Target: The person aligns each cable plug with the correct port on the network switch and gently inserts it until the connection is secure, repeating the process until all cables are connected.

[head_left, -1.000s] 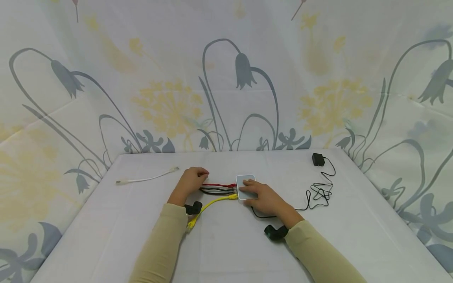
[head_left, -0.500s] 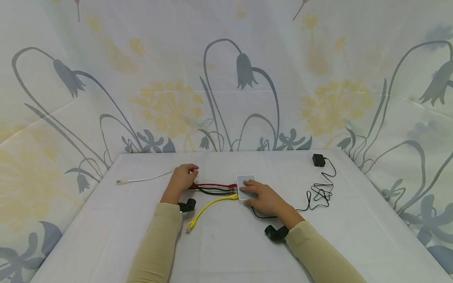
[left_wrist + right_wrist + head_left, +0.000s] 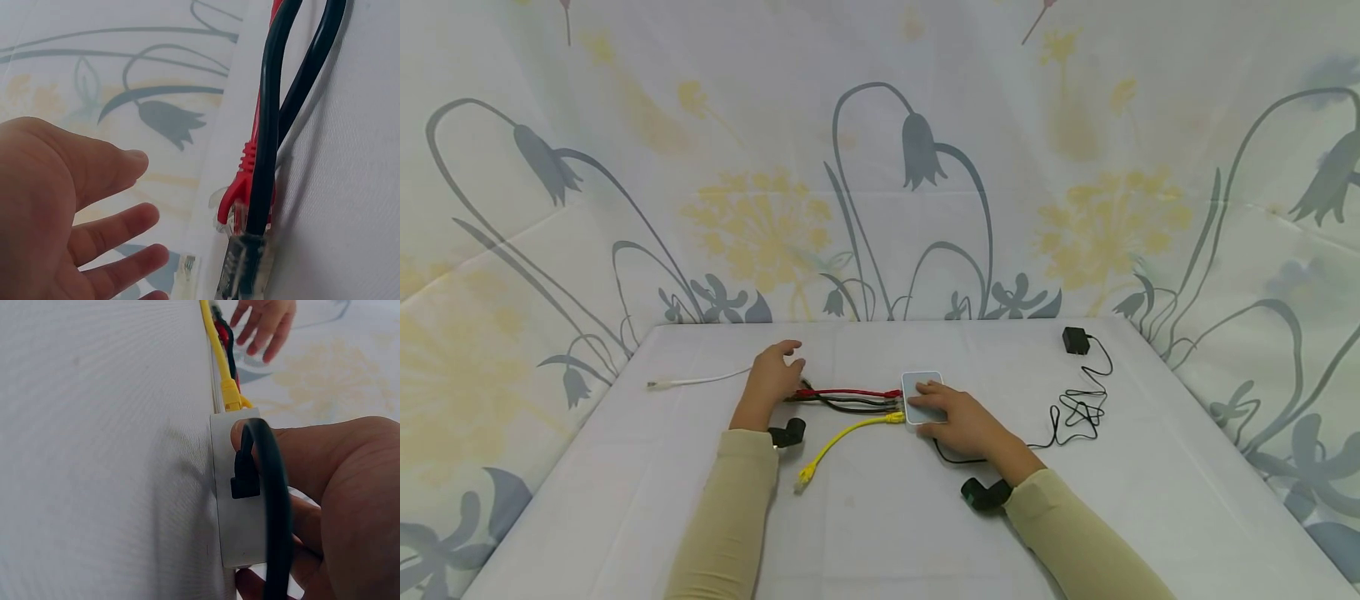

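Note:
A small white network switch point(image 3: 921, 377) lies mid-table, with a red Ethernet cable point(image 3: 850, 392), black Ethernet cables point(image 3: 857, 410) and a yellow Ethernet cable point(image 3: 850, 428) in its left side. My right hand point(image 3: 958, 418) grips the switch, thumb at the near side by the black power plug point(image 3: 245, 487). Fingers spread, my left hand point(image 3: 767, 379) hovers by the cables' free ends and holds nothing. In the left wrist view a red plug point(image 3: 240, 190) and a clear plug point(image 3: 244, 265) of a black cable hang together beside that hand, apart from its fingers.
A short white cable point(image 3: 700, 381) lies at the back left, one end hidden behind my left hand. The black power adapter point(image 3: 1075, 340) sits at the back right, its tangled cord point(image 3: 1078, 408) running to the switch. A patterned cloth point(image 3: 880, 208) stands behind the table.
My left hand has moved left along the red and black cables, and its fingers have spread from them. The yellow cable's free end now shows fully. My right hand stays on the switch.

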`<state>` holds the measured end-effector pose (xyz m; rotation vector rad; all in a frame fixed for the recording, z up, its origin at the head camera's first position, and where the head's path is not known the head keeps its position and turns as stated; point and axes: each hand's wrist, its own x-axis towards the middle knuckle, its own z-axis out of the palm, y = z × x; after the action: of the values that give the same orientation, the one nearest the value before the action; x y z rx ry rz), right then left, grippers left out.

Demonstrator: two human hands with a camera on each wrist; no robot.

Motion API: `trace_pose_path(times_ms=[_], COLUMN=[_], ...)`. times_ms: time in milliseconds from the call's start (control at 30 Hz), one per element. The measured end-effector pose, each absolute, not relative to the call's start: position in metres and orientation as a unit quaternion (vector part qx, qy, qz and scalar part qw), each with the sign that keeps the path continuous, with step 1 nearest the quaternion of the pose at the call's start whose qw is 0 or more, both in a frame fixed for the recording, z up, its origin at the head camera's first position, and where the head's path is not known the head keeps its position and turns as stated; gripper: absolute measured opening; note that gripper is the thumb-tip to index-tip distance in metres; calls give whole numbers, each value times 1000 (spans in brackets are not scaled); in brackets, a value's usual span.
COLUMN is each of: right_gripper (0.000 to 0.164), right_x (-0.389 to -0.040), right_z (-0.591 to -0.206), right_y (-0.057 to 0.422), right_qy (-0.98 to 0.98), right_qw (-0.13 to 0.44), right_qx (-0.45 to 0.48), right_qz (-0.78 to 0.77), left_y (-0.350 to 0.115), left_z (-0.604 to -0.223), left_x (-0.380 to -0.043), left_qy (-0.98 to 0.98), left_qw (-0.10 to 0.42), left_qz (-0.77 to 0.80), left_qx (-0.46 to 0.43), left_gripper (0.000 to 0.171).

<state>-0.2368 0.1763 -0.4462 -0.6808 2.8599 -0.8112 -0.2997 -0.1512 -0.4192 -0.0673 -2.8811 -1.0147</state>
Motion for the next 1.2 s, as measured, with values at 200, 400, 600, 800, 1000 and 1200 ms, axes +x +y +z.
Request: trace_pose_path(times_ms=[200, 400, 600, 800, 1000, 1200], right_gripper=[48, 48, 49, 48, 48, 48], right_x=[-237, -237, -237, -236, -236, -236], right_z=[-447, -446, -446, -445, -445, -445], right_y=[176, 176, 176, 176, 176, 176], right_qy=[937, 938, 937, 935, 937, 936], right_qw=[45, 44, 50, 46, 50, 47], right_qx=[-226, -223, -222, -228, -223, -221], right_qz=[-264, -263, -265, -266, -265, -270], left_y=[-158, -166, -174, -183, -186, -187], left_z=[-419, -421, -424, -428, -431, -432], left_x=[-300, -303, -304, -305, -306, -305], left_qy=[-942, -942, -942, -946, -949, -954], left_qw=[65, 53, 47, 49, 38, 9], left_qz=[-330, -330, -332, -318, -308, -294], left_qx=[-11, 10, 29, 34, 50, 54], left_gripper=[47, 50, 53, 55, 57, 56])
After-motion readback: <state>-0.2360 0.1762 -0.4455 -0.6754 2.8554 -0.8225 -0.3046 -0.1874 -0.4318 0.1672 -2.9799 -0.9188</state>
